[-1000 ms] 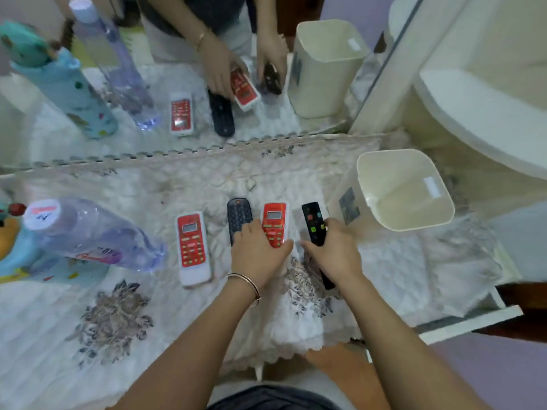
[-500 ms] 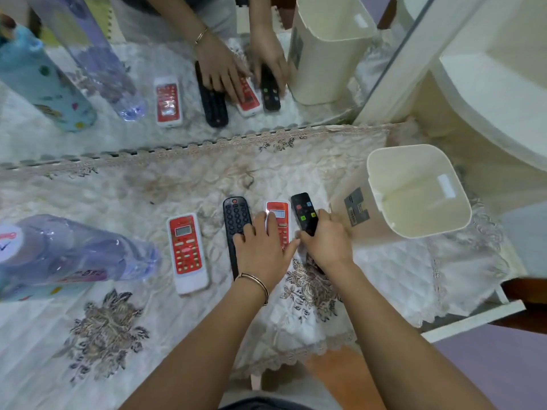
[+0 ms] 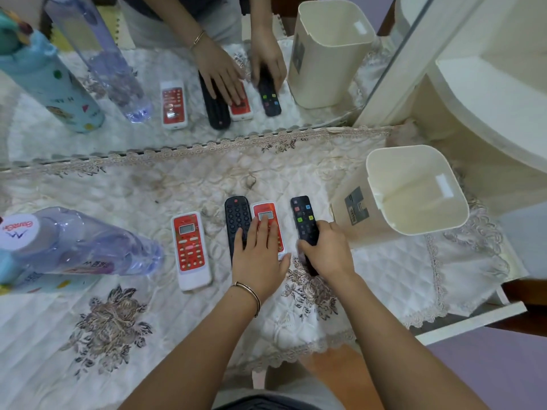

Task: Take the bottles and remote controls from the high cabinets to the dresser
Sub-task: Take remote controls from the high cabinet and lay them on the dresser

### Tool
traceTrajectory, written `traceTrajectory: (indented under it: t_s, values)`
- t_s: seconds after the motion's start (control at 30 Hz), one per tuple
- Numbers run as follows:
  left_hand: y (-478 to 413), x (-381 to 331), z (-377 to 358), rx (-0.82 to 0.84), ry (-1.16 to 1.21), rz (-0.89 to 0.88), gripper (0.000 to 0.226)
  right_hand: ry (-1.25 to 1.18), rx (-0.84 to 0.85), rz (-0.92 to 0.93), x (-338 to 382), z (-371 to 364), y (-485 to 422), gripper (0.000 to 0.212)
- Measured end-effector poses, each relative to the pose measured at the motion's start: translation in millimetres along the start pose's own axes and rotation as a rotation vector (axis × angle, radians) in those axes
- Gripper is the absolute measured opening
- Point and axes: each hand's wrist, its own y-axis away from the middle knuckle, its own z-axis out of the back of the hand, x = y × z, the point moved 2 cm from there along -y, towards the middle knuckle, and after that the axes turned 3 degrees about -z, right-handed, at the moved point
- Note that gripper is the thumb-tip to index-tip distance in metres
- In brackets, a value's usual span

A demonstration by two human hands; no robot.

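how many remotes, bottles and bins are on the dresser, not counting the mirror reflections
Red and white remotes: 2, one lying free and one under the left hand
Black remotes: 2, one plain and one with coloured buttons gripped by the right hand
Bottles: 2, one clear and one blue
Cream bins: 1
Total: 7

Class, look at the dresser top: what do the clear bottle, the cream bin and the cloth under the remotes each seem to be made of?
Clear bottle: thin transparent plastic, glossy; it shows highlights and the cloth through its wall.
Cream bin: probably moulded plastic, smooth and matte; even colour, rounded corners, thin rim.
Cloth: quilted fabric with a slight sheen, probably satin-like; it has stitched diamonds, embroidered flowers and a lace edge.
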Motion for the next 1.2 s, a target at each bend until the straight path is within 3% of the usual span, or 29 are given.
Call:
traceTrajectory:
  t_s: [0.37,0.53,0.7,0.93,1.03,1.2]
  values:
    - [6.1,8.9,5.7,0.012,0.080,-0.051,0.066,0.004,-0.028,0.026,-0.8,-2.7,10.1,0.053]
    - [15.2,6.6,18.6,-0.071,0.055,-0.270,0.043,-0.081,-0.093,-0.028,-25.1,7.9,36.7,0.045]
    - [21.2,-18.8,20.8,-0.004,0.165,-0.506,0.040,-0.225,-0.175,-0.195,-68.2,13.0,84.3,0.039]
    - [42.3,-63.6,15.9,0.082,0.085,-0.773,0.040,-0.360,-0.305,-0.475,-155.2,8.8,182.1,0.030]
    - [66.2,-93.9,11.6,0.068,0.073,-0.886,0.043,-0.450,-0.270,-0.589,-198.6,-8.8,235.0,0.035]
    - [128.9,-166.4,-20.6,0.232,0.058,-1.079,0.045,-0.678,-0.151,-0.833,-278.9,-67.8,332.7,0.034]
